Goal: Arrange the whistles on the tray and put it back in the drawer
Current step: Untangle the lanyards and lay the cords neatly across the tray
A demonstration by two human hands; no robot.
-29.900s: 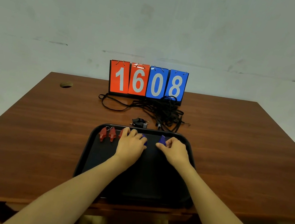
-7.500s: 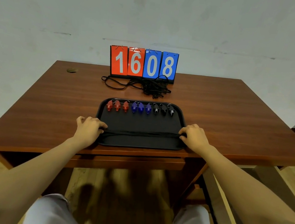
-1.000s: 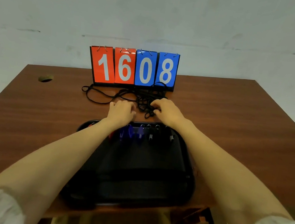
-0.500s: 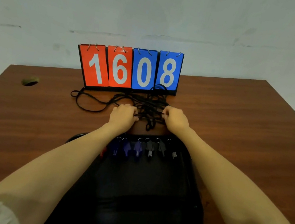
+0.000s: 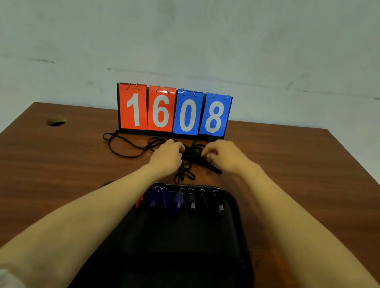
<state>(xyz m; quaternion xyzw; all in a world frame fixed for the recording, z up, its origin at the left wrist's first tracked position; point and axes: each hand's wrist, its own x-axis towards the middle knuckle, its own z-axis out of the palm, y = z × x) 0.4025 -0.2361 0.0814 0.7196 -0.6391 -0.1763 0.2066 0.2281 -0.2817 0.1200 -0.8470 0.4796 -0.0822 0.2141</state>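
Barely visible red whistles [image 5: 139, 202], fingers [image 5: 208, 152] buried in cords [image 5: 186, 171]

Half a minute ago both hands lay on the black plastic tray [image 5: 244, 231], setting down small blue whistles [image 5: 178, 199], and one of the black whistles [image 5: 192, 204] lay beyond it on the brown wooden table [image 5: 53, 171]. Since then the row along the tray's far rim has filled with all the blue and black ones. Seconds ago the hands gripped the tray's near corners. Now the left hand [image 5: 167, 155] and the right hand [image 5: 222, 155] have let go and reached past it into the tangled black cords [image 5: 127, 149], fingers curled among the strands.
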